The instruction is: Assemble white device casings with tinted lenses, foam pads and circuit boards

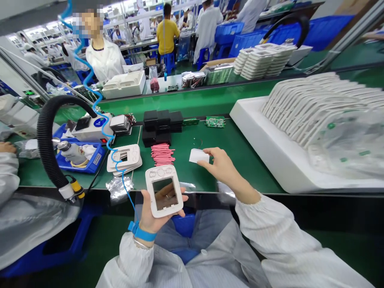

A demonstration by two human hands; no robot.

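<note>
You're on a factory floor here, an electronics assembly line by every sign! Right in front of you runs a green-topped bench (247, 162), circuit boards (215, 122) lying on it, pale plastic housings (261, 62) stacked up beyond. Down comes a coiled blue cord (97, 96) to the strap (144, 234) at your wrist. Look further: workers in white coats (207, 22), blue stools (203, 56), big blue bins (246, 43)!

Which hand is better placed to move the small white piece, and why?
Probably the right hand: it pinches the white piece, while the left hand is occupied holding the white frame.
</note>
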